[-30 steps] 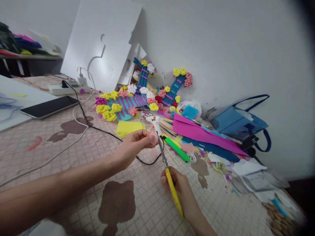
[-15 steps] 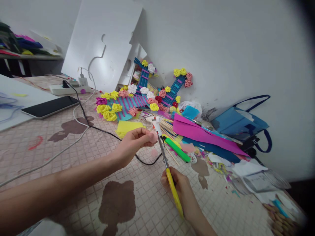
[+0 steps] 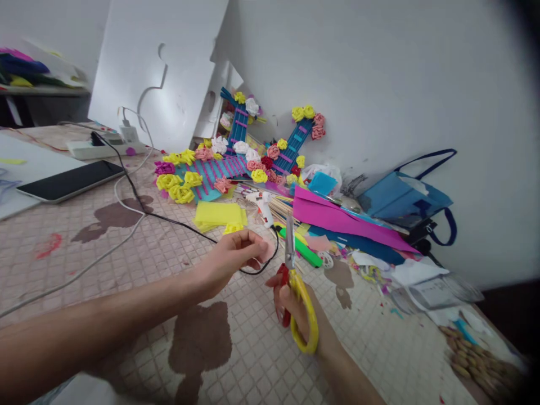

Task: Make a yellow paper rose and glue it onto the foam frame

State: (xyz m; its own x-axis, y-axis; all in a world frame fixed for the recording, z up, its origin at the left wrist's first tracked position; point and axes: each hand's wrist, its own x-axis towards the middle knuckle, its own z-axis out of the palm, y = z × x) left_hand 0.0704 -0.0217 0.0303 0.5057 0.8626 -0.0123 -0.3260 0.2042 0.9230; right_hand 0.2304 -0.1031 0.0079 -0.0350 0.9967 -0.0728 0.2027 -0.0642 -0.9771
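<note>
My left hand [image 3: 242, 253] pinches a small pale pink paper piece [image 3: 266, 251] between thumb and fingers, above the table. Through the handles of the scissors [image 3: 304, 306], one yellow and one red, go the fingers of my right hand [image 3: 297, 301]. Their blades point up and away, apart from the pink piece, and look closed or nearly so. Just beyond my hands lies a white glue gun [image 3: 262, 206] with a black cord. A stack of yellow paper [image 3: 219, 215] is to its left.
Blue craft panels [image 3: 219, 174] with paper flowers stand against the wall. Magenta sheets [image 3: 337, 216], a green cutter [image 3: 306, 250] and paper scraps lie right of centre. A tablet [image 3: 71, 180], a power strip [image 3: 101, 147] and cables occupy the left. A blue bag [image 3: 405, 197] leans at right.
The scissors have moved away from the pink piece and turned, so both handles now show. My left hand has lowered slightly, still holding the piece. The camera view has shifted a little.
</note>
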